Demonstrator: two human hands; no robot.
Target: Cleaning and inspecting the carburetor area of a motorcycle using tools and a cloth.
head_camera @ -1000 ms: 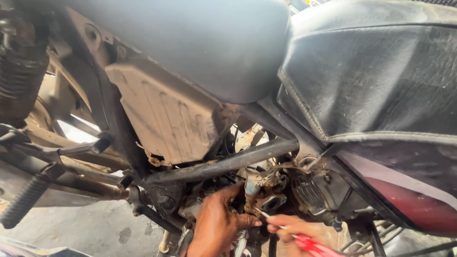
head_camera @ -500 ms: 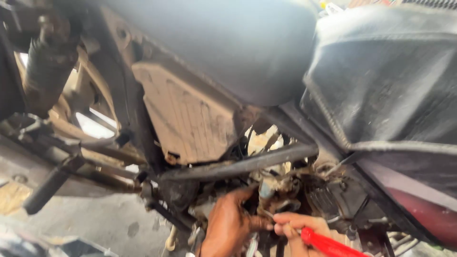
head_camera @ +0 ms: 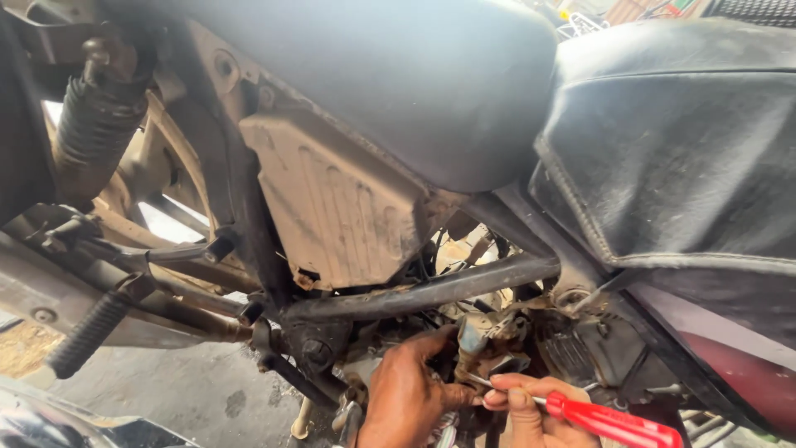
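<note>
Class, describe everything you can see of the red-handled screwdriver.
The screwdriver has a glossy red handle, plastic by its look, and a thin bare-metal shaft. It lies slanted, handle low right, tip up left toward the small metal engine part under the frame tube. The right hand pinches the shaft near the handle; the left hand rests beside the tip.

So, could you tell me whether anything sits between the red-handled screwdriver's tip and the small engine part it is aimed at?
Nothing visible does. The right hand holds the red-handled screwdriver, and its shaft runs clear to the small engine part, which the left hand steadies from the other side.
</note>
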